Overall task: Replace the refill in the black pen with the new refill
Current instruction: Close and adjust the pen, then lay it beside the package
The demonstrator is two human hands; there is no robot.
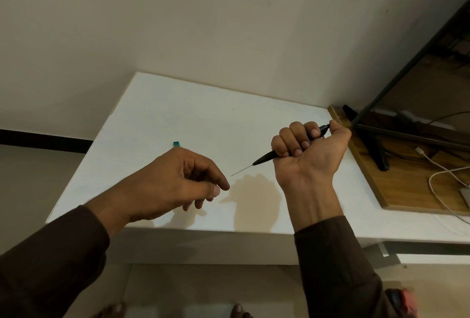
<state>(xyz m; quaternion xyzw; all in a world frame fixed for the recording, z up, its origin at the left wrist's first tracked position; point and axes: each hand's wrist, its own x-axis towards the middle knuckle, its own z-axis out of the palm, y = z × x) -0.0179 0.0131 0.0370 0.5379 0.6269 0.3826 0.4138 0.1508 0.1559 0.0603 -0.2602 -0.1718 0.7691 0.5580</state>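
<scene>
The right hand grips the black pen in a closed fist, tip pointing toward the left hand. A thin refill sticks out of the tip, its free end just short of the left fingertips. The left hand is half curled and empty, thumb and forefinger apart. A small green piece lies on the table just beyond the left hand. Judging from this, the swap is midway; whether this refill is old or new, I cannot tell.
</scene>
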